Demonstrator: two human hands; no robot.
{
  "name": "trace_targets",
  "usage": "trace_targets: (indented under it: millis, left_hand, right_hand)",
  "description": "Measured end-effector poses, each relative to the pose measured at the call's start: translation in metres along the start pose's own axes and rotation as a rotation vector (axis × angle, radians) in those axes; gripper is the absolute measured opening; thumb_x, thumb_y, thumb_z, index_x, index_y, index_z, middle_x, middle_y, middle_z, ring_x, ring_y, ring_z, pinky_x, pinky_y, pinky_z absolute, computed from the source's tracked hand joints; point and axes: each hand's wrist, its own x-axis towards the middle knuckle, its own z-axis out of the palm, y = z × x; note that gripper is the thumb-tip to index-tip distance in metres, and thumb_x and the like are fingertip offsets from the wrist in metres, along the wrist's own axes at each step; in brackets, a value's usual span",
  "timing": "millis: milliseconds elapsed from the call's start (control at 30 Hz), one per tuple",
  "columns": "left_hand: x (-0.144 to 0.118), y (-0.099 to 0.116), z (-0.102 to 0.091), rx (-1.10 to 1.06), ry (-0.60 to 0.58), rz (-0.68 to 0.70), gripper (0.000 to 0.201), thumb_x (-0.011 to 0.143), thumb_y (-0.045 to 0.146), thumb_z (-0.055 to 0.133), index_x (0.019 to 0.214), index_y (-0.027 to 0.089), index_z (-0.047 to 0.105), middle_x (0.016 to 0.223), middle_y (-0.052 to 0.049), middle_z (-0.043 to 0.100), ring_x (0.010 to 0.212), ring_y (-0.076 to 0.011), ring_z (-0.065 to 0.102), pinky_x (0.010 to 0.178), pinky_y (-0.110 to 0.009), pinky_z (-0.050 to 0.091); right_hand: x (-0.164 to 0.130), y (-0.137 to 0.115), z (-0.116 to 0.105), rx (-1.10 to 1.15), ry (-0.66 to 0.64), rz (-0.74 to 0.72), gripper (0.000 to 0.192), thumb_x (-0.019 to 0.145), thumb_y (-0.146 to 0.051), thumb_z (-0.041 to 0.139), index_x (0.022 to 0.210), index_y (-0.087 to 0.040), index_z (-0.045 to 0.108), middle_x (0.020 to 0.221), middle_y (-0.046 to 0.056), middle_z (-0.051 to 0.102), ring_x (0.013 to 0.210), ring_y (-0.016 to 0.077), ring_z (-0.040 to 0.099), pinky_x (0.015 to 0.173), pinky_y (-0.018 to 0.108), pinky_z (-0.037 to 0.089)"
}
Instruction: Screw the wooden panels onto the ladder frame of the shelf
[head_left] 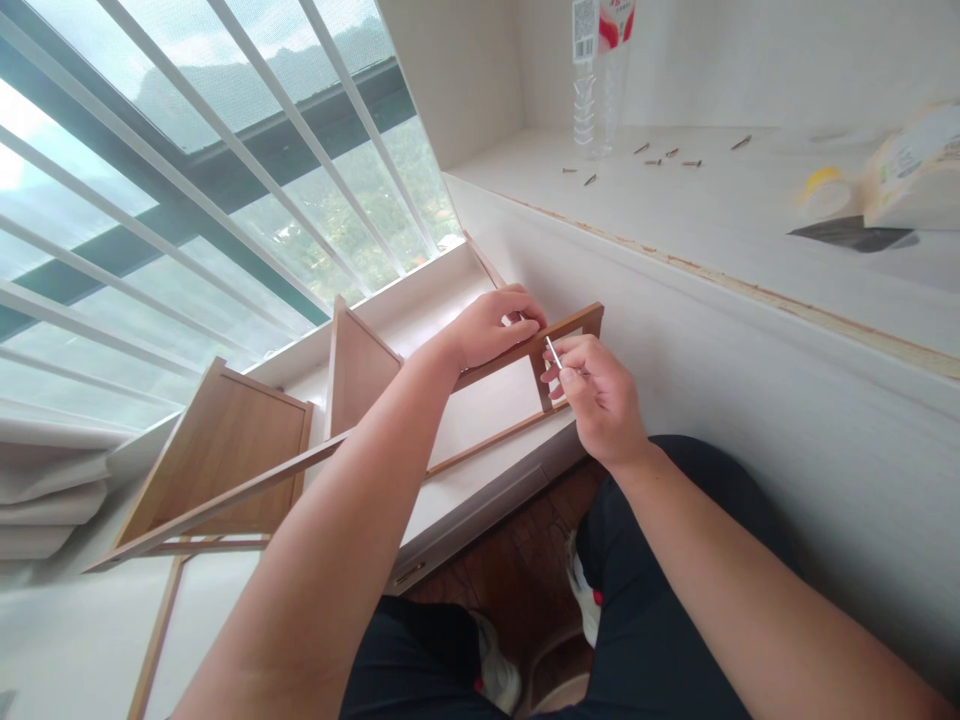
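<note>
Left hand (495, 325): gripping the top rail of the wooden frame (360, 380), fingers curled over it.
Right hand (596, 395): pinching a thin metal pin (553, 352), its tip pointing toward 11 o'clock, at the rail.
Frame: lying on the white sill (480, 420), spreading toward 8 o'clock.

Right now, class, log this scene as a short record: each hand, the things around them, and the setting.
left hand: grips the top rail of the wooden shelf frame
right hand: pinches a thin metal screw against the frame
ledge: loose screws, clear plastic bottle, tape roll
setting: barred window on the left
</note>
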Motion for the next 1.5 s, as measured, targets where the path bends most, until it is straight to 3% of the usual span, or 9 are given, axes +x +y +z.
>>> trace_targets:
  millis: [500,733,1000,1500]
  left_hand:
    - [-0.001,-0.001,0.0,-0.003,0.003,0.004,0.021,0.086,0.025,0.056,0.092,0.019,0.074,0.1,-0.005,0.068,0.094,-0.0181,0.063,0.09,-0.031,0.051]
    - [0.0,0.001,-0.001,0.008,-0.001,0.003,0.021,0.085,0.027,0.056,0.091,0.019,0.074,0.098,-0.005,0.069,0.092,-0.0179,0.063,0.089,-0.031,0.051]
    - [0.0,0.0,0.0,0.024,0.004,0.012,0.023,0.085,0.027,0.055,0.093,0.018,0.075,0.099,-0.005,0.069,0.092,-0.0178,0.063,0.088,-0.029,0.05]
    - [-0.001,0.0,-0.001,0.024,-0.001,-0.006,0.024,0.085,0.029,0.055,0.093,0.019,0.075,0.101,-0.005,0.069,0.093,-0.0181,0.063,0.09,-0.03,0.051]
  right_hand:
    - [0.001,-0.002,-0.002,-0.04,-0.027,0.008,0.024,0.099,-0.031,0.047,0.076,-0.023,0.053,0.091,0.005,0.06,0.083,0.0212,0.059,0.074,0.037,0.05]
    - [0.002,0.002,-0.005,0.0,-0.027,0.049,0.024,0.099,-0.033,0.047,0.077,-0.024,0.051,0.082,0.003,0.057,0.076,0.0195,0.057,0.069,0.035,0.051]
    - [0.005,0.005,-0.006,0.068,0.042,0.098,0.021,0.1,-0.038,0.046,0.089,-0.024,0.057,0.088,0.004,0.063,0.075,0.0193,0.062,0.056,0.03,0.051]
    - [0.008,0.004,-0.01,-0.027,0.019,0.046,0.026,0.102,-0.038,0.045,0.081,-0.023,0.052,0.093,0.005,0.061,0.071,0.0167,0.057,0.061,0.031,0.048]
